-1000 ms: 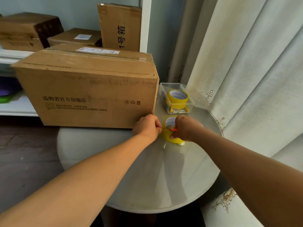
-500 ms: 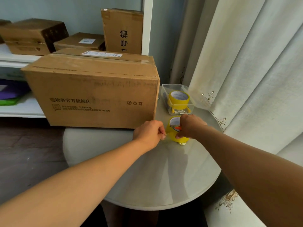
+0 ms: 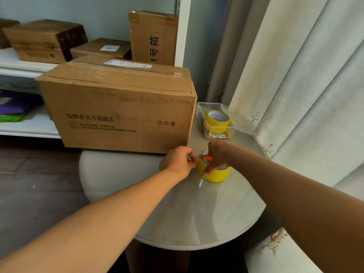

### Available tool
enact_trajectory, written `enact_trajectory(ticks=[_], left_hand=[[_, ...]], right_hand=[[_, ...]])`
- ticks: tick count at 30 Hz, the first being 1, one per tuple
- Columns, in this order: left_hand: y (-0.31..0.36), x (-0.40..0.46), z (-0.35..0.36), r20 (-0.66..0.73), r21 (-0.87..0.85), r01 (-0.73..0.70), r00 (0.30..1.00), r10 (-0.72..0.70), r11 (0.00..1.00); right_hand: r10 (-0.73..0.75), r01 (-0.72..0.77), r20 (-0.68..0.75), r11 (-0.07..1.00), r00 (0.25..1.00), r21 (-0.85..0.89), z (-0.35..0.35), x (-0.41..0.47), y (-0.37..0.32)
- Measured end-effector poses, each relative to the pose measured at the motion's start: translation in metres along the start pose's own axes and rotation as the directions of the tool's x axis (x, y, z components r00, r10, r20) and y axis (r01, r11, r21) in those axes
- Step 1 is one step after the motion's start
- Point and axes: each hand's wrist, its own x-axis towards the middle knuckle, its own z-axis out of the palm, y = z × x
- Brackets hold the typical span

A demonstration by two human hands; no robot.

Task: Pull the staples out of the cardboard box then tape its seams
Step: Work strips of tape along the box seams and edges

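Head view. The box (image 3: 118, 109) stands closed on the left rear of the round surface (image 3: 197, 213), its left end overhanging the rim; its printed front faces the camera, and a label lies on the top flaps. No staples can be made out on the faces that show; its far, left and under sides are hidden.

The hands meet just in front of the box's lower right corner. The left hand (image 3: 177, 161) is seen from the back, fingers curled tight, pinching something thin between thumb and fingertips; the thing itself is too small to identify. The right hand (image 3: 217, 155) grips small snips (image 3: 204, 157), of which only an orange part and thin metal tips show, pointing toward the left hand. This hand also covers much of the top of a yellow tape roll (image 3: 215, 173) that lies flat on the surface; whether the thumb touches the roll cannot be told.

Behind, a clear tub (image 3: 215, 107) holds a second yellow roll (image 3: 217, 120), a dark object against its left wall, and pale thin pieces on its floor, all indistinct. A curtain (image 3: 305, 85) hangs at right. A shelf (image 3: 25, 66) at left carries more cartons (image 3: 45, 40), partly cut off by the frame.
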Motion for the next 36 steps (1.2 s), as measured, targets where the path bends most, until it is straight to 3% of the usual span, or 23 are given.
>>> enact_trajectory(ticks=[4,6,14,17,26,33,36], left_hand=[[-0.004,-0.003,-0.001,-0.093,-0.023,0.050,0.994,-0.052,0.998],[-0.005,-0.004,-0.002,-0.092,-0.058,0.072,0.993,-0.077,0.996],[-0.008,-0.002,-0.003,-0.054,-0.198,0.195,0.976,-0.210,0.961],[-0.007,-0.003,0.001,-0.080,-0.160,0.150,0.983,-0.164,0.976],[-0.013,0.000,0.015,-0.084,-0.333,0.083,0.990,-0.117,0.939],[-0.016,-0.007,0.013,-0.163,-0.172,-0.083,0.985,0.055,0.982],[-0.015,-0.009,0.010,-0.204,-0.090,-0.136,0.972,0.115,0.987]], right_hand=[[0.044,-0.021,-0.119,0.982,0.992,0.190,0.022,0.002,0.006],[0.108,-0.075,-0.174,0.980,0.979,0.185,0.024,0.002,0.009],[0.189,-0.147,-0.165,0.960,0.968,0.238,0.026,0.007,0.014],[0.202,-0.156,-0.130,0.942,0.971,0.297,0.027,0.006,0.023],[0.187,-0.138,-0.145,0.945,0.972,0.297,0.019,-0.008,0.033],[0.132,-0.100,-0.115,0.963,0.985,0.251,0.012,-0.009,0.032],[0.097,-0.050,-0.182,0.967,0.979,0.248,0.000,-0.011,0.029]])
